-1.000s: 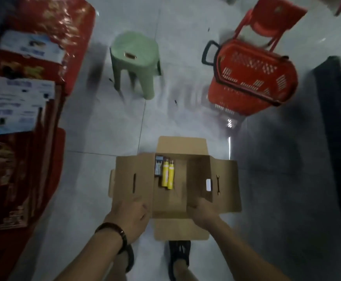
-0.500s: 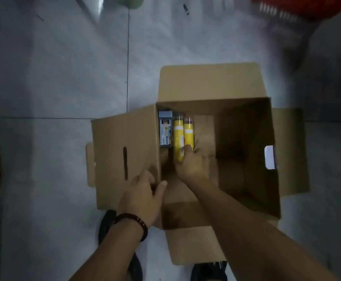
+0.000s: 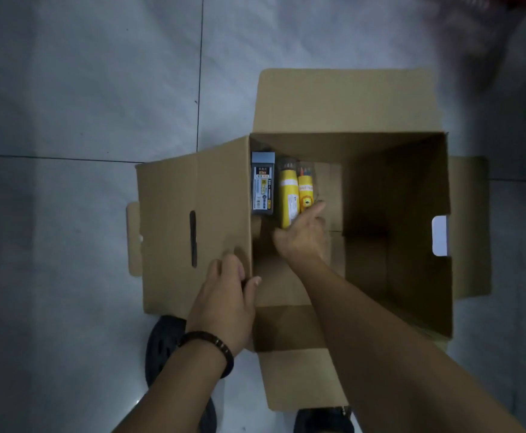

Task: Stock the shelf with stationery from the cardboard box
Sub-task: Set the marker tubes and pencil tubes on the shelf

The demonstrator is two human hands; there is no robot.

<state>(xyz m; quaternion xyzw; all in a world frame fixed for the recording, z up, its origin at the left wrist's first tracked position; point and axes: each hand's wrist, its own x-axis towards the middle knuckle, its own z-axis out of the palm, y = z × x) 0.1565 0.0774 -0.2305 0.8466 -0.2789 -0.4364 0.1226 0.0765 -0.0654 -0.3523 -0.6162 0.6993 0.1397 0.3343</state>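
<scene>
An open cardboard box (image 3: 396, 182) stands on the floor, flaps spread out. At its bottom left lie a grey stationery pack (image 3: 262, 185) and two yellow tubes of coloured pencils (image 3: 289, 192), side by side. My right hand (image 3: 302, 239) reaches down inside the box, and its fingers lie on the lower ends of the yellow tubes, around the right one (image 3: 305, 190). My left hand (image 3: 224, 304) grips the box's left wall at its top edge, thumb inside. A dark bracelet sits on that wrist.
Grey floor tiles (image 3: 83, 89) surround the box. My dark shoes (image 3: 164, 342) show below the box's near edge. A blurred red shape (image 3: 505, 1) sits at the top right corner. The right half of the box's inside is dark and holds nothing I can see.
The camera has come down close over the box. My right hand went from the box's near edge down inside onto the yellow tubes. My left hand stayed on the left wall.
</scene>
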